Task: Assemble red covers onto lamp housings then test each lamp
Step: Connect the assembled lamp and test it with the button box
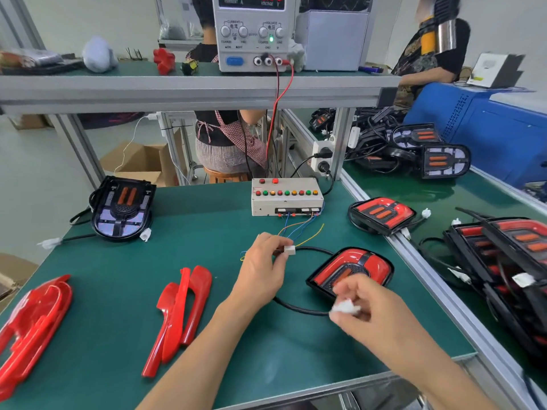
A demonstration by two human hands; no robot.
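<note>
Covered lamp (350, 272) lies on green table (118, 306), right of centre, black cable (296, 307) looping from it toward both hands. Right hand (376, 315), blurred, pinches white plug (344, 307) just in front of lamp. Left hand (263, 261) pinches white connector (289, 250) on coloured wires (299, 229) from test box (285, 196). Bare housing (121, 208) far left; loose red covers (180, 315) near front; power supply (254, 34) on shelf above

A green desk (118, 291) is carrying glossy red covers (180, 315), a black lamp (350, 272) showing red with orange bars, and a beige box (286, 199) sporting red, green and orange buttons.
</note>
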